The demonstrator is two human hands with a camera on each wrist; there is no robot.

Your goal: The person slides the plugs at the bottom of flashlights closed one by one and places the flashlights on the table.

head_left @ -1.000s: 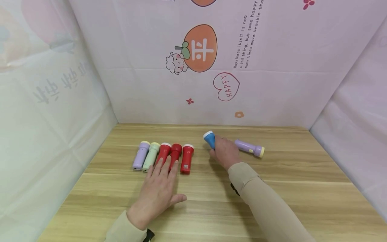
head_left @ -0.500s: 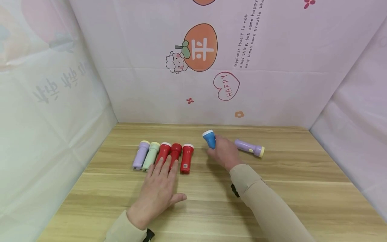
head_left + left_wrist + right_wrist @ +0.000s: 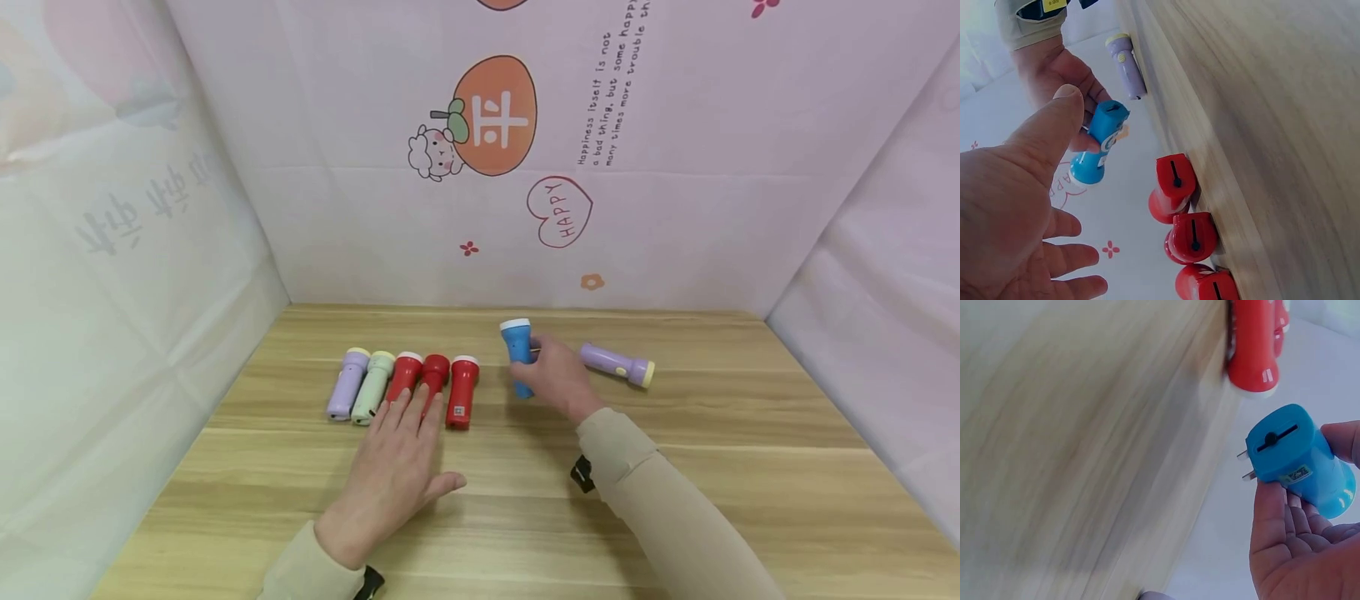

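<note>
My right hand (image 3: 558, 377) grips a blue flashlight (image 3: 517, 337) with a white rim, held just above the table, head end away from me. Two metal plug prongs (image 3: 1246, 465) stick out near its tail in the right wrist view. Fingers straight and spread, my left hand (image 3: 390, 475) lies palm down near the tails of the red flashlights; in the head view its fingertips overlap two of them, and contact is unclear. Three red flashlights, the nearest to the blue one (image 3: 462, 392) standing slightly apart, lie in a row with a pale green flashlight (image 3: 373, 389) and a purple one (image 3: 348, 385).
Another purple flashlight (image 3: 617, 364) with a yellow rim lies crosswise right of my right hand. The wooden table (image 3: 510, 533) ends at a printed cloth wall (image 3: 360, 225) at the back; cloth also hangs on the left and right sides.
The blue flashlight has turned from tilted left to nearly straight, and more of its body shows beyond the right hand. The left hand and the row of flashlights stay put.
</note>
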